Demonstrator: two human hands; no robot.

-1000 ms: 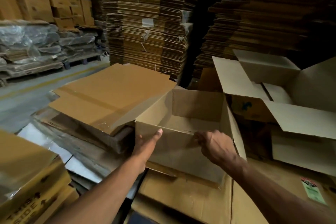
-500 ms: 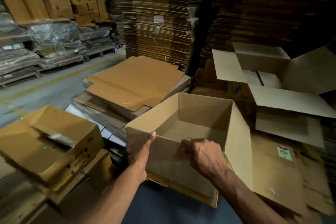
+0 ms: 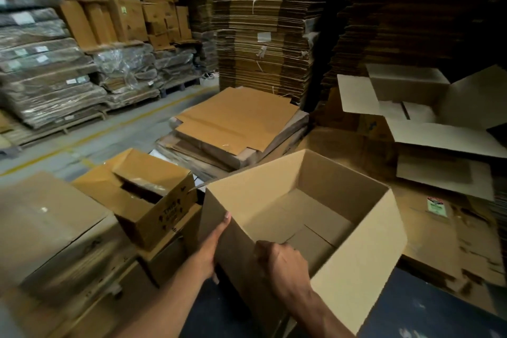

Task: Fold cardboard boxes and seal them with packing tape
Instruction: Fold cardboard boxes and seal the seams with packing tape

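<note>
The erected cardboard box [image 3: 315, 225] is held between both hands, mouth up and tilted a little toward the person, with its bottom flaps folded in and visible on the inside floor. The left hand [image 3: 212, 247] lies flat along the outside of the near left corner, fingers straight and thumb up against the wall. The right hand [image 3: 279, 258] hooks over the near rim, fingers curled inside the box and pinching the wall.

The step in hand looks like carrying or turning the formed box so that its bottom seam can be taped. No packing tape or dispenser shows anywhere in view, so the person must find it first. To do this well, the left hand should keep pressing flat so the corner stays square, while the right hand keeps its pinch low on the rim and does not crease the wall. The bottom flaps look unsealed from here, though I cannot tell for sure; they may spring open if the box is flipped quickly, so a slow turn with one palm under the floor is safer.

Just left of the left hand sits a printed carton [image 3: 142, 197] with loose top flaps, close enough to catch the box's corner in a swing. Beyond both hands lies a stack of flat blanks [image 3: 236, 123], and up to the right of the right hand stands an open white-lined box [image 3: 428, 118].
</note>
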